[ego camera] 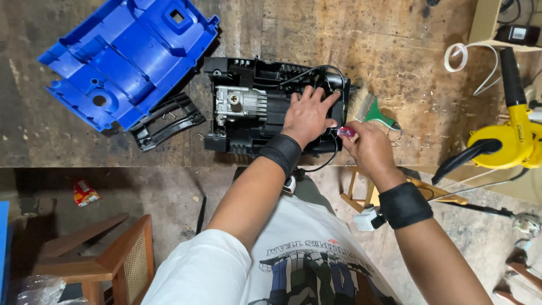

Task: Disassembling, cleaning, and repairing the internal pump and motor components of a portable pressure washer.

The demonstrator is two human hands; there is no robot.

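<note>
Here, a scarred wooden workbench (395,51) stands above a dusty concrete floor (169,192).

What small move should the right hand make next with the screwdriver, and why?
Probably it should push the screwdriver tip into the right end of the opened black machine body and turn. The right hand holds it at that edge, while the left hand presses flat on the body, steadying it.

Even, soft overhead light, sharp focus (mild wide-angle bending at edges)
</note>
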